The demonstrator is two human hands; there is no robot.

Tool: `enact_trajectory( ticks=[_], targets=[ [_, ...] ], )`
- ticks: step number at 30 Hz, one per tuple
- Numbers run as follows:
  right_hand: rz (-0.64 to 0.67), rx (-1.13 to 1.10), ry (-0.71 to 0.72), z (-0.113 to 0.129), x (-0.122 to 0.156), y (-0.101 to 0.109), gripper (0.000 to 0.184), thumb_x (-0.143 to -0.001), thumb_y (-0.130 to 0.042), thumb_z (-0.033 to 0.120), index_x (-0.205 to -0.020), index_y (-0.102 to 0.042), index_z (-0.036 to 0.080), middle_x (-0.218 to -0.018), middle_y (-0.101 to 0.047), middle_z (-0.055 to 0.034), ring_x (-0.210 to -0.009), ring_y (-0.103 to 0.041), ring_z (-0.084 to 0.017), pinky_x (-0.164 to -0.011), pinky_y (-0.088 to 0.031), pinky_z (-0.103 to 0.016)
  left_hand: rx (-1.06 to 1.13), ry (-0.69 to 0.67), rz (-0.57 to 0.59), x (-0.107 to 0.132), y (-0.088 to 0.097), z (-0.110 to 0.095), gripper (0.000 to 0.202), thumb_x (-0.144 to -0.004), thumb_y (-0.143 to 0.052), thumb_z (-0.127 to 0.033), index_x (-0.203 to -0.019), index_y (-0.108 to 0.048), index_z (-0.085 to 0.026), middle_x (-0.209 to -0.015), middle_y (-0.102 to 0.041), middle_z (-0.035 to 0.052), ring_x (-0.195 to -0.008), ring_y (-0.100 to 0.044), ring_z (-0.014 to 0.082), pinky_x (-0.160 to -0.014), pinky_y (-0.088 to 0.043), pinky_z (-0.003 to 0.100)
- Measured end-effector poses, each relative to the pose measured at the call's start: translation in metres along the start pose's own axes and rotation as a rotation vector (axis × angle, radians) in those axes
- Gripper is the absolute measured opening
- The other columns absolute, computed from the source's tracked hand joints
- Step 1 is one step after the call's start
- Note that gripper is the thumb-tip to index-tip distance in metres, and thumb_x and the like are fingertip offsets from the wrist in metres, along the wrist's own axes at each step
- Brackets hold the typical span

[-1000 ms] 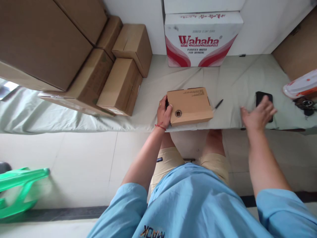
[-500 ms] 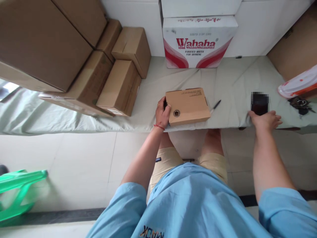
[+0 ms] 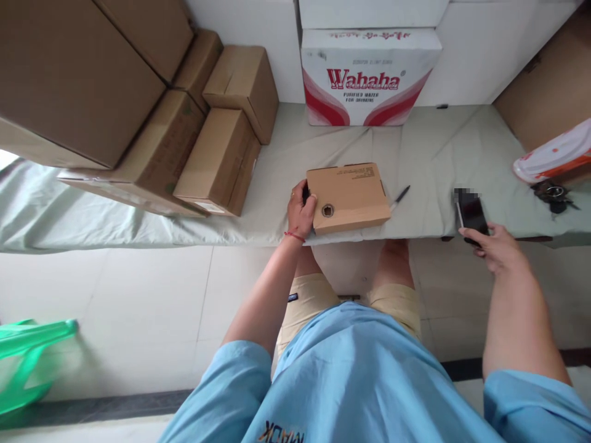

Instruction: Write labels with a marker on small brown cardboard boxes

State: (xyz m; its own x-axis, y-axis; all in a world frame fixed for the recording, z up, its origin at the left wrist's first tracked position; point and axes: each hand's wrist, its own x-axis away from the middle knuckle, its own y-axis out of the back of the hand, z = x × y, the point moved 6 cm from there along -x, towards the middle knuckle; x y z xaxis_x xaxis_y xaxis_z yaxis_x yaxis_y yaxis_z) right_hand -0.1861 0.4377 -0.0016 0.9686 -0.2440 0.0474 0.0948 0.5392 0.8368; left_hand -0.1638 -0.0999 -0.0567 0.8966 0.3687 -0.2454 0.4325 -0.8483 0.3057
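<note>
My left hand grips the left side of a flat brown cardboard box, thumb on its top near a round hole. A dark patch shows between the fingers and the box; what it is I cannot make out. The box lies on the table's pale green cloth. To the right, my right hand is closed around the lower end of a black smartphone, which is tilted at the table's front edge. A dark pen lies just right of the box, between it and the phone.
Brown cartons are stacked at the left. A white and red water carton stands at the back. At the right lie keys beside a white and orange package. A green plastic stool stands on the floor, lower left.
My right hand has taken the phone up from its flat position, turned it and drawn it slightly toward me. My left hand keeps its hold on the box.
</note>
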Motion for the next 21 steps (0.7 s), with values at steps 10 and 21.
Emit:
enact_trajectory(
  ticks=[10,21],
  targets=[
    [0.556,-1.035,-0.109,0.110,0.136,-0.086,0.085,-0.062,-0.085,0.035,-0.142,-0.060,0.038,-0.099,-0.066,0.0003,-0.080,-0.064,-0.018,-0.068,-0.051,-0.032,0.000,0.009,-0.004,0.000,0.001,0.001,0.054,-0.097,-0.060,-0.044,-0.146,-0.064,-0.022,-0.147,-0.070,0.0151,-0.137,-0.066,0.0340,-0.123,-0.051,0.053],
    [0.457,-0.677,0.209,0.189,0.188,-0.125,0.102,-0.070,-0.093,0.044,-0.162,-0.050,0.027,-0.152,-0.070,-0.0133,-0.141,-0.068,-0.036,-0.122,-0.054,-0.056,0.002,0.007,0.000,-0.001,0.000,0.002,0.052,-0.098,-0.059,-0.048,-0.144,-0.064,-0.024,-0.145,-0.071,0.0128,-0.136,-0.066,0.0330,-0.123,-0.050,0.051]
  ],
)
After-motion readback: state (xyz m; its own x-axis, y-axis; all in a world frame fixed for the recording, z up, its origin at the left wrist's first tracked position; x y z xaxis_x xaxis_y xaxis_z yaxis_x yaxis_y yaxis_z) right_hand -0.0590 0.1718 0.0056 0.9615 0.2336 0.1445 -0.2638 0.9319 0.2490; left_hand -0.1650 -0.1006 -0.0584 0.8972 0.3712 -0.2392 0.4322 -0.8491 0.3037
